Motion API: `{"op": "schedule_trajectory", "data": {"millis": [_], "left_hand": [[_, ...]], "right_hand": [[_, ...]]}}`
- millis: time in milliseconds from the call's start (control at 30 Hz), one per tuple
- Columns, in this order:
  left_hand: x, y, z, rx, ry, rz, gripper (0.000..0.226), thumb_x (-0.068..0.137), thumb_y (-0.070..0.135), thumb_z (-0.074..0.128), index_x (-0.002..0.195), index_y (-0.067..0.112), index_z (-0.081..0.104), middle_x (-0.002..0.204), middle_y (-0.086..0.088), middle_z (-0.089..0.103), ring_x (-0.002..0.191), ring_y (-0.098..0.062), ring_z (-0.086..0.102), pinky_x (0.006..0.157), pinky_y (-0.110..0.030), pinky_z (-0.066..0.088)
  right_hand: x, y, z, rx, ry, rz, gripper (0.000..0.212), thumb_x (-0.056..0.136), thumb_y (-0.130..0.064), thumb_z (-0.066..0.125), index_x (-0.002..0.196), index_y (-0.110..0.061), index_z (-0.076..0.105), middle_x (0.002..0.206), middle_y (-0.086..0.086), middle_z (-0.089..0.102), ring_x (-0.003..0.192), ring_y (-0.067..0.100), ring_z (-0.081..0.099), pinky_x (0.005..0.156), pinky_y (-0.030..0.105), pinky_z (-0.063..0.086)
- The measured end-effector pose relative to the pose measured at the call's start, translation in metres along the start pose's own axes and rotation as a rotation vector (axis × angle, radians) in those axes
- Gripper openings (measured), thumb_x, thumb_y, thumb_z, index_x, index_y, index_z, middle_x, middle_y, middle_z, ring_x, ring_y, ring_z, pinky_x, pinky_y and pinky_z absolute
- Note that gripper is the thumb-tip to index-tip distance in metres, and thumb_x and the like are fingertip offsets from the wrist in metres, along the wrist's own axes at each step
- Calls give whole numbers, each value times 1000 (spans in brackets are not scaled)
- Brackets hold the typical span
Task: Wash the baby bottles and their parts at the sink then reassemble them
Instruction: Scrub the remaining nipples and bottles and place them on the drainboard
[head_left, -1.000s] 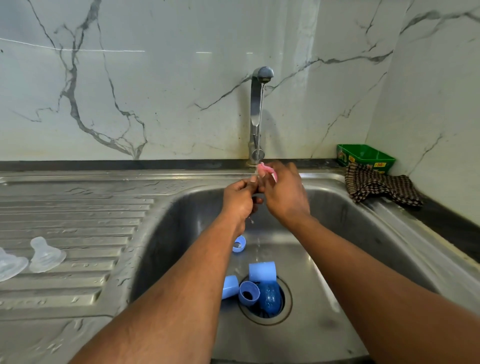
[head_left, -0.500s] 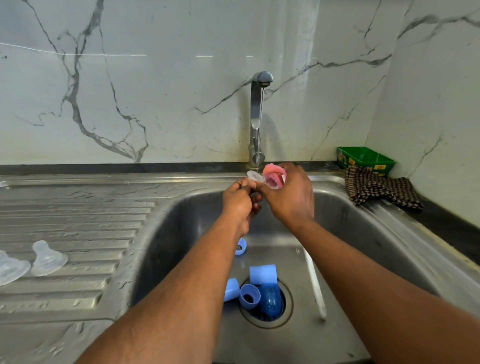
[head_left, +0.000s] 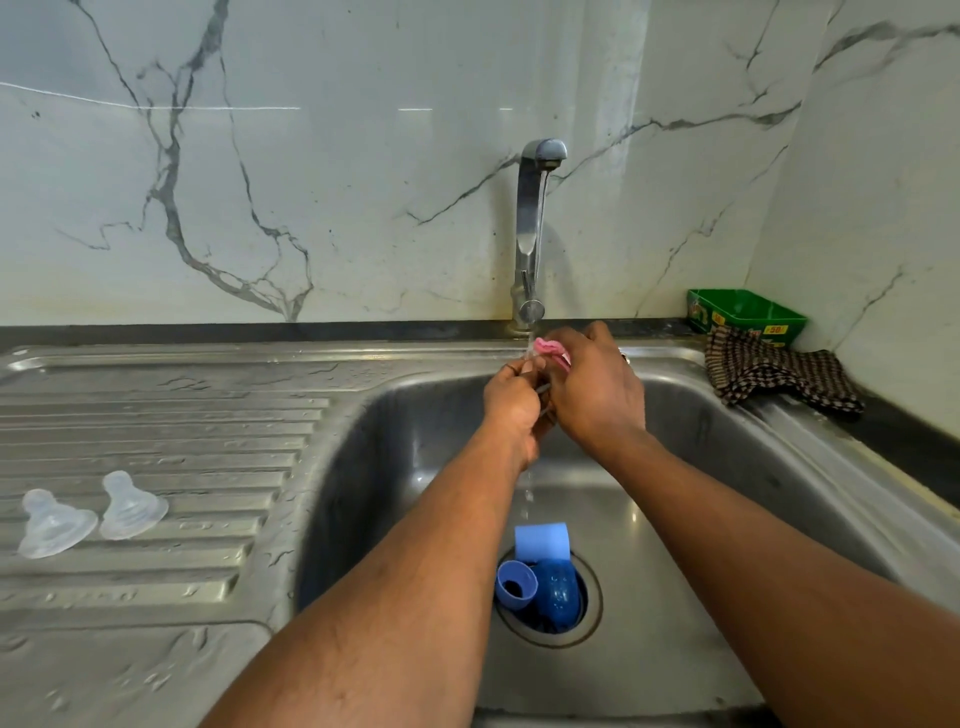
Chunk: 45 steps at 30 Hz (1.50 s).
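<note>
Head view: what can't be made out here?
- Clear part at the left hand: too small and hidden by fingers.
- Pink item: mostly covered by the right hand.
- Blue parts at the drain: overlapping, and the left forearm may hide more.

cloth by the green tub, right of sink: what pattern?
Dark brown and beige checked cloth, head view.

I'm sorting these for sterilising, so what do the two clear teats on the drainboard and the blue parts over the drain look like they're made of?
The two clear teats look like soft silicone: translucent, slightly milky, with a matte sheen. The blue parts look like rigid plastic: opaque pale blue with smooth, even walls. The darker blue piece seems to be tinted, glossy plastic.
</note>
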<state>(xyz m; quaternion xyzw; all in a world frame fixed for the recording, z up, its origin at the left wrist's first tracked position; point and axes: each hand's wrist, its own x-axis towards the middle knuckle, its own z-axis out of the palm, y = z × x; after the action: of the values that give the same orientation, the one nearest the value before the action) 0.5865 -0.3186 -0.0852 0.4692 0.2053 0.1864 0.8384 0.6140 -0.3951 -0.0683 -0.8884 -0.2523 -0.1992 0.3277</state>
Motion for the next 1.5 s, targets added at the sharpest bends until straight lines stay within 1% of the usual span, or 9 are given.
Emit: {"op": "schedule_trajectory", "data": {"millis": [233, 367, 500, 700, 800, 1033, 1200, 1333, 1500], "left_hand": [[3, -7, 1, 9, 71, 42, 31, 99, 4, 39, 80, 19, 58, 59, 0, 55, 46, -10, 36, 46, -25, 33], [7, -9, -3, 62, 38, 92, 25, 102, 12, 44, 92, 21, 65, 78, -5, 62, 64, -15, 49, 56, -26, 41], [11, -9, -4, 110, 83, 248, 29, 103, 11, 45, 81, 22, 62, 68, 2, 57, 56, -10, 43, 46, -20, 35], [11, -10, -3, 111, 129, 273, 33, 99, 6, 46, 74, 22, 59, 69, 0, 58, 53, -11, 38, 44, -20, 30], [10, -7, -7, 117, 141, 249, 24, 102, 9, 46, 87, 19, 62, 75, 0, 61, 53, -9, 40, 40, -17, 32], [2, -4, -3, 74, 56, 131, 18, 104, 16, 47, 109, 20, 63, 83, -2, 63, 55, -10, 46, 44, -21, 39], [2, 1, -8, 130, -47, 183, 19, 102, 13, 50, 111, 23, 64, 86, -5, 66, 53, -11, 45, 46, -22, 36], [1, 6, -14, 199, -184, 186, 30, 102, 14, 49, 125, 30, 62, 68, 3, 61, 50, -9, 42, 47, -21, 35], [-6, 12, -20, 191, -188, 102, 19, 104, 13, 43, 100, 19, 61, 73, -1, 63, 56, -12, 57, 47, -20, 44]], "right_hand": [[-2, -5, -1, 70, 93, 15, 40, 86, -23, 73, 123, -26, 57, 120, 4, 52, 102, 25, 59, 83, 39, 52], [-3, -3, 4, 166, -26, -46, 42, 95, -18, 60, 136, -25, 51, 127, 7, 46, 108, 28, 57, 87, 41, 50], [0, -3, 3, 100, -9, -34, 36, 92, -14, 61, 127, -23, 59, 124, 6, 53, 106, 28, 59, 86, 43, 51], [2, 0, 0, 135, 109, 60, 22, 84, -32, 75, 106, -28, 69, 106, 1, 66, 95, 25, 63, 77, 41, 54], [3, 3, 0, 187, 117, 62, 33, 79, -37, 80, 106, -27, 66, 107, 1, 63, 96, 22, 61, 79, 43, 54], [0, 7, 6, 230, -28, -40, 45, 98, -22, 60, 140, -28, 47, 131, 7, 43, 112, 26, 55, 91, 39, 49], [1, 7, 1, 139, 29, -19, 28, 98, -29, 60, 125, -27, 60, 118, 3, 51, 100, 24, 59, 77, 35, 47], [3, 9, -2, 226, 147, 71, 23, 88, -33, 72, 109, -28, 66, 110, 1, 60, 99, 22, 60, 79, 36, 49], [8, 16, 3, 291, 164, 131, 42, 76, -45, 81, 107, -22, 64, 104, 1, 63, 96, 19, 59, 78, 35, 52]]}}
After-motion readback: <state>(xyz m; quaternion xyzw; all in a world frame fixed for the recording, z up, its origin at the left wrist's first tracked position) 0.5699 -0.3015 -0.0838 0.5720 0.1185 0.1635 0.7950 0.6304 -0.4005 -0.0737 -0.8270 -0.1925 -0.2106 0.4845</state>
